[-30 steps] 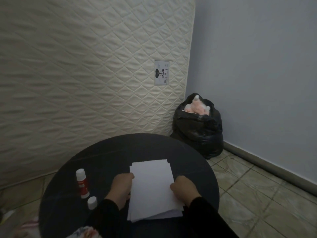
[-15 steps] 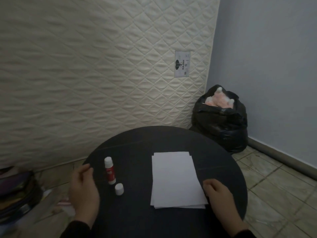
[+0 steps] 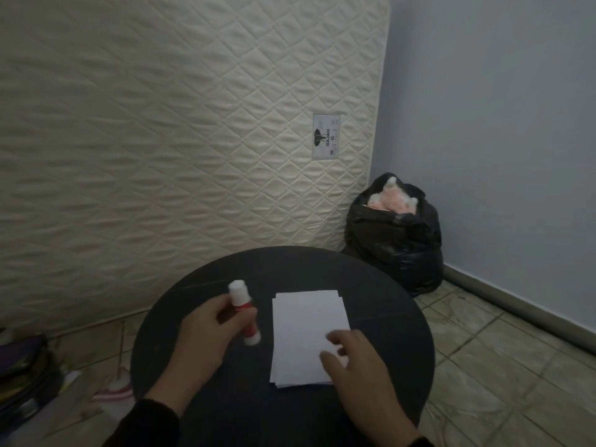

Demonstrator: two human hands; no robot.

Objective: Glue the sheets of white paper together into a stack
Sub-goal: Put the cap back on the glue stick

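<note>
Two hands: left hand [image 3: 206, 330] fingers clamp the glue stick [image 3: 242, 312]; right hand [image 3: 358, 366] fingers lie apart on the paper stack [image 3: 306, 327].

A stack of white paper sheets [image 3: 309, 333] is laid on the round black desk [image 3: 387, 317], with a red-and-white glue stick [image 3: 242, 312] held to its left; a black plastic bag [image 3: 396, 240] is set behind, beside an upright quilted cream mattress [image 3: 177, 124].
</note>
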